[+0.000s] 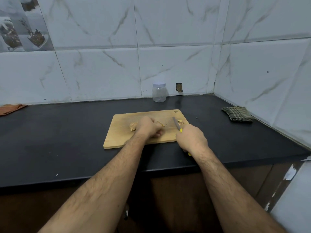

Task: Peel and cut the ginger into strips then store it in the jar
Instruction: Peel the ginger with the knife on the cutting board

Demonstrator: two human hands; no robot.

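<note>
The scene is viewed from one head-worn wide-angle camera, aimed forward and down along both forearms onto a black stone counter, tiled wall behind.

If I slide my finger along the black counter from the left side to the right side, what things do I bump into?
orange cloth → ginger → left hand → jar → knife → right hand → checked cloth. The hands, ginger and knife are on or over the wooden cutting board.
</note>
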